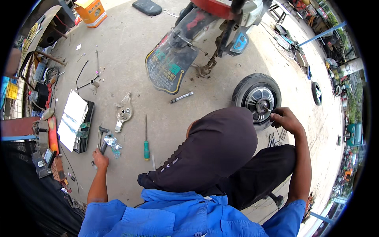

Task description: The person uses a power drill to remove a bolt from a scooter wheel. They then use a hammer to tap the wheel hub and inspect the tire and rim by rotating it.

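Observation:
My left hand (101,158) is low over the floor at the left, its fingers curled; a small bit of metal shows beside them, but what they hold is hidden. Right above it lies a hammer-like tool (104,147) with a dark handle, beside a crumpled clear plastic bag (113,144). On the right, my right hand (287,120) has its fingers pinched at the outer end of the axle (267,108) of a wheel (242,91). The wheel has a black tire and a silver hub. Whatever sits between those fingertips is too small to make out.
A green-handled screwdriver (146,148), a metal brake plate (124,113) and a socket tool (181,97) lie on the concrete. Ahead stands a scooter (209,27) with a mudflap. An open case (81,122) is at left; pliers (271,140) lie below the wheel.

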### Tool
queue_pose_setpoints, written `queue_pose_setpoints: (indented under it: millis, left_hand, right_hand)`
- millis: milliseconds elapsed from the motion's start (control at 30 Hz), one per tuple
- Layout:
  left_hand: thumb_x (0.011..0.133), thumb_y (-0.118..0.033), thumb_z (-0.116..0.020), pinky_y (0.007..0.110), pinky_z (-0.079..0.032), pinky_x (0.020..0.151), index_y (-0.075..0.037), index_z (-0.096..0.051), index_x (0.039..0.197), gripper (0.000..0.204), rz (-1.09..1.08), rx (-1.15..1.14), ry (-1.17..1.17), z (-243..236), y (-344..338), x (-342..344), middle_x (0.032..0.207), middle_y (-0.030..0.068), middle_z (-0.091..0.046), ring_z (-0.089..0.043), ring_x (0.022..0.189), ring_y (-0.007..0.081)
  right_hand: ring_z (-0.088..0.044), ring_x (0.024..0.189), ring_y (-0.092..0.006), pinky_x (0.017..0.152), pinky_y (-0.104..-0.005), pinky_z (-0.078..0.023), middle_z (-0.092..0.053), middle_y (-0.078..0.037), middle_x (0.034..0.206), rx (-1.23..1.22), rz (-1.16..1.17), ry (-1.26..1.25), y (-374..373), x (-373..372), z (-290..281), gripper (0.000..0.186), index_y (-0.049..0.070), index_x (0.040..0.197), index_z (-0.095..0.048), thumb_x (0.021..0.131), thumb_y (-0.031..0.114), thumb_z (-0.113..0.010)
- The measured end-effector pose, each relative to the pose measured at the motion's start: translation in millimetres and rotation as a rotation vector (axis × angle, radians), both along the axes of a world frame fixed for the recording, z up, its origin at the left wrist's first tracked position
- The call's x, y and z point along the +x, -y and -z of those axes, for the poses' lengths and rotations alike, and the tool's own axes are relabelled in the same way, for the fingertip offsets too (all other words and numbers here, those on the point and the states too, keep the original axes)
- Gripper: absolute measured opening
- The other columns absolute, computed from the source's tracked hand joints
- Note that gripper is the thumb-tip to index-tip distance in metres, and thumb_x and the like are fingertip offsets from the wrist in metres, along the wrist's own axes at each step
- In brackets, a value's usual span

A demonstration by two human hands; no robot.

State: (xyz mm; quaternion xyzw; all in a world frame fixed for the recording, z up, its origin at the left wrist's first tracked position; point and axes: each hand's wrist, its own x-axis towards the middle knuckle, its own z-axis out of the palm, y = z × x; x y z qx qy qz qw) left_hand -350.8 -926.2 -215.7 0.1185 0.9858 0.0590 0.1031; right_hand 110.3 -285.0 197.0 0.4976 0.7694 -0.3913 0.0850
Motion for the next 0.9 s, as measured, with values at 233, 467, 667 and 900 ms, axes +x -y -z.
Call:
queue_pose_setpoints:
  millis: [233, 467, 667, 900]
  left_hand:
    - [0.086, -0.014, -0.075, 0.052, -0.050, 0.098, 0.000, -0.052, 0.119, 0.042, -0.034, -0.172, 0.166, -7, 2, -7, 0.127, 0.0237, -0.057, -0.060, 0.117, 0.0445]
    - [0.092, -0.010, -0.069, 0.050, -0.047, 0.102, 0.005, -0.050, 0.126, 0.041, 0.105, -0.036, 0.092, -3, 30, 9, 0.124, 0.0263, -0.056, -0.057, 0.116, 0.0475]
    - [0.098, -0.004, -0.057, 0.045, -0.043, 0.106, 0.008, -0.044, 0.138, 0.045, 0.313, 0.343, -0.010, -23, 33, 37, 0.129, 0.0254, -0.055, -0.057, 0.117, 0.0406]
    - [0.096, -0.006, -0.057, 0.035, -0.051, 0.078, 0.004, -0.044, 0.133, 0.041, 0.086, 0.644, 0.540, -98, -64, 90, 0.099, 0.0096, -0.058, -0.058, 0.086, 0.0195]
  right_hand:
    - [-0.073, 0.078, -0.0186, 0.071, -0.0327, -0.060, -0.071, -0.012, 0.093, -0.077, 0.060, 0.025, -27, 51, -3, 0.039, -0.007, 0.111, -0.067, 0.101, 0.030, -0.066]
    - [-0.073, 0.079, -0.0189, 0.071, -0.0327, -0.060, -0.072, -0.012, 0.094, -0.074, 0.074, -0.012, -38, 76, -6, 0.038, -0.007, 0.108, -0.068, 0.100, 0.030, -0.067]
    - [-0.073, 0.079, -0.0190, 0.070, -0.0323, -0.060, -0.073, -0.012, 0.093, -0.068, 0.088, -0.098, -44, 106, -12, 0.039, -0.007, 0.106, -0.069, 0.100, 0.032, -0.067]
    - [-0.073, 0.084, -0.0199, 0.074, -0.0327, -0.060, -0.073, -0.014, 0.097, -0.062, 0.119, -0.091, -41, 137, -20, 0.038, -0.008, 0.112, -0.068, 0.101, 0.028, -0.067]
